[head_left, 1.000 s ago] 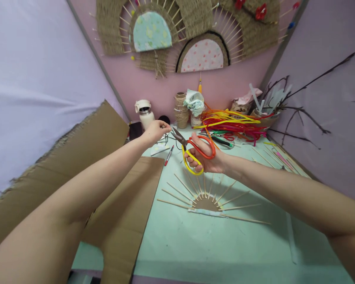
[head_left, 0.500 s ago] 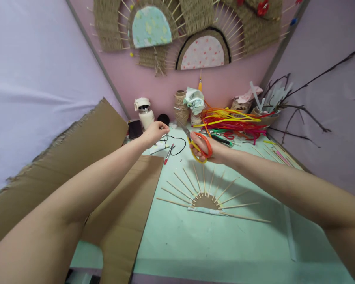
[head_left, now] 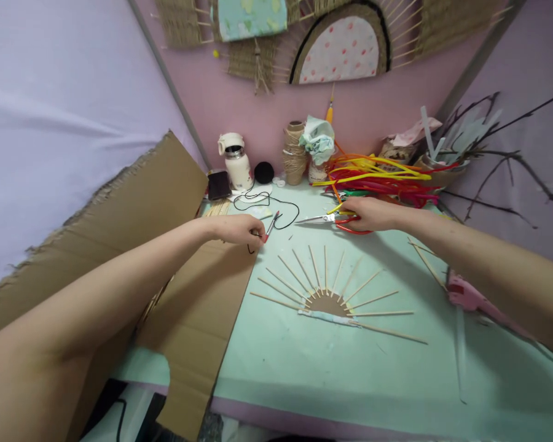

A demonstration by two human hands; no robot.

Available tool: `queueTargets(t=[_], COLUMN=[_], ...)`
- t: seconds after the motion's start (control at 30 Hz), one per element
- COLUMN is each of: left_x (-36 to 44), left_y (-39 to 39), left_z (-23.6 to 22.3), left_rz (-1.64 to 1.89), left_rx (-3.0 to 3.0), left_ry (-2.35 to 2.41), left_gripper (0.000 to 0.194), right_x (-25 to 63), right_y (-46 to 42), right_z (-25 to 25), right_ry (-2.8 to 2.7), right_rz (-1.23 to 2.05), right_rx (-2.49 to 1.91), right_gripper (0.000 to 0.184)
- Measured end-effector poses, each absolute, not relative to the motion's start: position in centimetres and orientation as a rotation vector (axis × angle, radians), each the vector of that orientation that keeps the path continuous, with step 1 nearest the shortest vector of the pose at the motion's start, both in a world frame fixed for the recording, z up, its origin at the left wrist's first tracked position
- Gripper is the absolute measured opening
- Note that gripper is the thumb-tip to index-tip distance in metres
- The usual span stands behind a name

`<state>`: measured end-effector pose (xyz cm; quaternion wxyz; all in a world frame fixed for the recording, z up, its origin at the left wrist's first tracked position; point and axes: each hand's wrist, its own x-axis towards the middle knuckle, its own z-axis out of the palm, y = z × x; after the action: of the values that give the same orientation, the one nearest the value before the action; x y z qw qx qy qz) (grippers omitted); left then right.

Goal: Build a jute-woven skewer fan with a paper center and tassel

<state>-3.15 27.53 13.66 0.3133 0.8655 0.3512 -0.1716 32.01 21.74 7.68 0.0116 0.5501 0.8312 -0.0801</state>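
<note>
My left hand is closed in a pinch above the cardboard's edge, and a short end of black cord sticks out below its fingers. A red-capped pen lies right beside those fingertips. My right hand grips the red and yellow handles of the scissors, low over the table, blades pointing left. Between my arms and nearer to me lies a half-round cardboard piece with thin wooden sticks fanning out from it. A longer black cord curls on the table behind the pen.
Large cardboard sheets cover the left side. Along the back stand a white bottle, a twine spool and a pile of coloured pipe cleaners. A pink glue gun lies under my right forearm; branches jut out at right.
My left hand has come down and nearer to me, to beside the pen. My right hand has lowered the scissors towards the table and moved right. The view has tilted down.
</note>
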Motion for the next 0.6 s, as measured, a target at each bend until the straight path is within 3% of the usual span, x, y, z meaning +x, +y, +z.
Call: queueTargets(t=[0.17, 0.3, 0.47, 0.53, 0.6], left_x=[-3.5, -1.8, -0.1, -0.3, -0.7], left_y=[26.3, 19.9, 8.3, 5.7, 4.6], left_z=[13.8, 15.8, 16.6, 15.1, 13.0], left_rz=[-0.56, -0.555, -1.043, -0.959, -0.71], left_rx=[2.321, 2.524, 2.36, 2.045, 1.725], left_ry=[0.898, 0.874, 0.552, 0.468, 0.718], left_gripper=[0.014, 0.019, 0.02, 0.016, 0.02], right_x=[33.4, 32.9, 31.9, 31.5, 31.2], right_y=[22.5, 22.8, 22.7, 22.8, 23.1], right_z=[7.0, 6.7, 6.4, 6.2, 6.0], right_ry=[2.707, 2.719, 2.7, 2.697, 2.726], right_rz=[-0.357, -0.409, -0.527, -0.521, -0.502], right_rx=[1.585, 1.572, 1.633, 1.656, 1.628], right_gripper=[0.026, 0.029, 0.034, 0.034, 0.034])
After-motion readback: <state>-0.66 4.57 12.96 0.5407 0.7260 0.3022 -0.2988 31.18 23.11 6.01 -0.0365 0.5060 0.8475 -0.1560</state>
